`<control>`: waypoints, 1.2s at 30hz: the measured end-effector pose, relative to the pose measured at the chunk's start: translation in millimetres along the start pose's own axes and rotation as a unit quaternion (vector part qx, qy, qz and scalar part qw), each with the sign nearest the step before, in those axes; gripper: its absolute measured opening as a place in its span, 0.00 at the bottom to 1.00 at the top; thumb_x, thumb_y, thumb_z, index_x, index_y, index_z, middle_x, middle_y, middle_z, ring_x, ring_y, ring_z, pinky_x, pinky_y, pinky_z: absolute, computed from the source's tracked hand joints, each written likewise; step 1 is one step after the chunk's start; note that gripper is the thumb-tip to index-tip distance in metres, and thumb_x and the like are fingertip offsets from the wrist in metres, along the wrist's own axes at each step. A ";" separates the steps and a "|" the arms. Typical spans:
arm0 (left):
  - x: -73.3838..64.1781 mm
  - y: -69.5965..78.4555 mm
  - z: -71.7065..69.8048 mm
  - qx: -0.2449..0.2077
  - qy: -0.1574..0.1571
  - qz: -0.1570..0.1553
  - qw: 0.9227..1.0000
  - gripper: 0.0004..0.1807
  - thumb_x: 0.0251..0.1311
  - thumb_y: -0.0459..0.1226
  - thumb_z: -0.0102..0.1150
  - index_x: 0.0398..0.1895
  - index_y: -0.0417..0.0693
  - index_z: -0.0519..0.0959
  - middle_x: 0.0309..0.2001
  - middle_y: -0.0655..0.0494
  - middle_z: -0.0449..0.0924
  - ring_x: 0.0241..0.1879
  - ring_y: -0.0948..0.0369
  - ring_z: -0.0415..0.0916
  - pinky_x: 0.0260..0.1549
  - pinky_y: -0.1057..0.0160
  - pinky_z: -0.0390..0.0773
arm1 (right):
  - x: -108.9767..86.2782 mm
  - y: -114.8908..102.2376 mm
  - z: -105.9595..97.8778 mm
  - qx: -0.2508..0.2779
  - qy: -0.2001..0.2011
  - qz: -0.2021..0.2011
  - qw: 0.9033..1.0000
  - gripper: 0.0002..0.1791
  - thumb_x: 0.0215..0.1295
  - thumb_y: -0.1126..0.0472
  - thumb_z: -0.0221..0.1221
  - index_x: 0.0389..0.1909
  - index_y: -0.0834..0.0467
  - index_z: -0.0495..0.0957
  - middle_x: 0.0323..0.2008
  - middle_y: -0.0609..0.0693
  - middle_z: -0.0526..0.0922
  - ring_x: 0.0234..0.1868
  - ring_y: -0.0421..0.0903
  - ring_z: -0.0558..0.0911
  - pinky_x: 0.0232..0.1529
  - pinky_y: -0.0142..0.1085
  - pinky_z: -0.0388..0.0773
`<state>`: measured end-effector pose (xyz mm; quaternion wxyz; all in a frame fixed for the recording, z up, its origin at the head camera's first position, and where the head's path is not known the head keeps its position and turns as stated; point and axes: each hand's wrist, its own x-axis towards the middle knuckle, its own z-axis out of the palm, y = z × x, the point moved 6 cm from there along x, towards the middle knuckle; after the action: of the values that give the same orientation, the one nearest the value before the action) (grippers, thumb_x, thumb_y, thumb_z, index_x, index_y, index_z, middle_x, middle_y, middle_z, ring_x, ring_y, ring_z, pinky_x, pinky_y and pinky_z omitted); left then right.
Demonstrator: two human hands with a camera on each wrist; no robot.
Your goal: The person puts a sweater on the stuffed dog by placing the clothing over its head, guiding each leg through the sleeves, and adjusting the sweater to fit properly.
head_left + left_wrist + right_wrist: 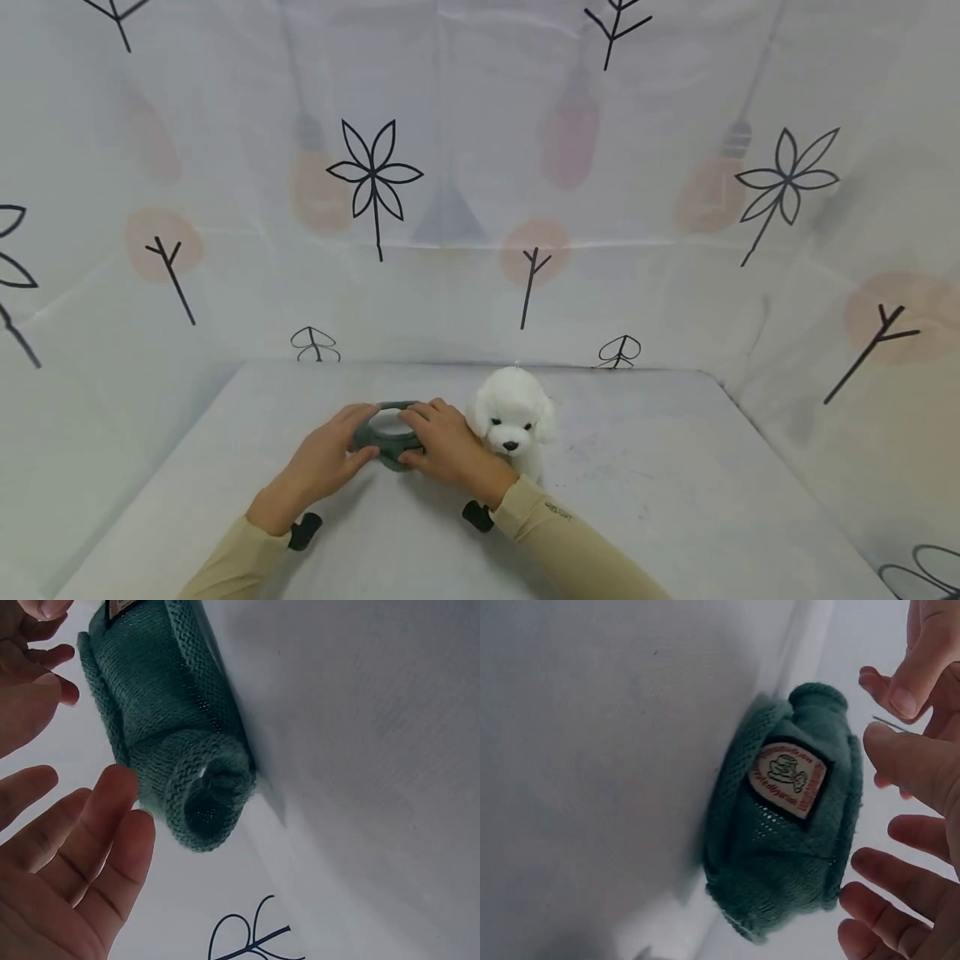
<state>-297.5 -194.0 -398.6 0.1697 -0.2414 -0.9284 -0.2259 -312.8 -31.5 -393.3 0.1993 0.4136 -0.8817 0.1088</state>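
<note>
A small green knitted doll sweater stands on the white table, its wide opening facing up as an oval ring. Its sewn patch shows in the right wrist view, and a sleeve opening in the left wrist view. My left hand is at its left side, fingers loosely extended and fingertips right at the knit edge. From the right, my right hand reaches over it, thumb in front and relaxed fingers beside the upper rim. A white plush dog sits just behind my right wrist.
Beneath everything lies a white table. A printed cloth backdrop rises behind it and along both sides. Beige sleeves cover my forearms, and black wrist devices hang under both wrists.
</note>
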 end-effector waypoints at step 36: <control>6.4 -2.2 11.1 -0.017 0.008 -0.032 0.999 0.08 0.57 0.27 0.62 0.39 0.46 0.80 0.38 0.55 0.77 0.40 0.58 0.76 0.41 0.55 0.77 | 2.4 13.3 13.4 0.064 0.023 0.060 0.996 0.07 0.62 0.57 0.63 0.40 0.51 0.82 0.36 0.42 0.81 0.39 0.39 0.77 0.40 0.28 0.74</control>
<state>-306.2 -187.7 -406.0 0.1659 -0.2123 -0.9303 -0.2490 -328.0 -29.5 -404.6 0.1862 0.3694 -0.8912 0.1863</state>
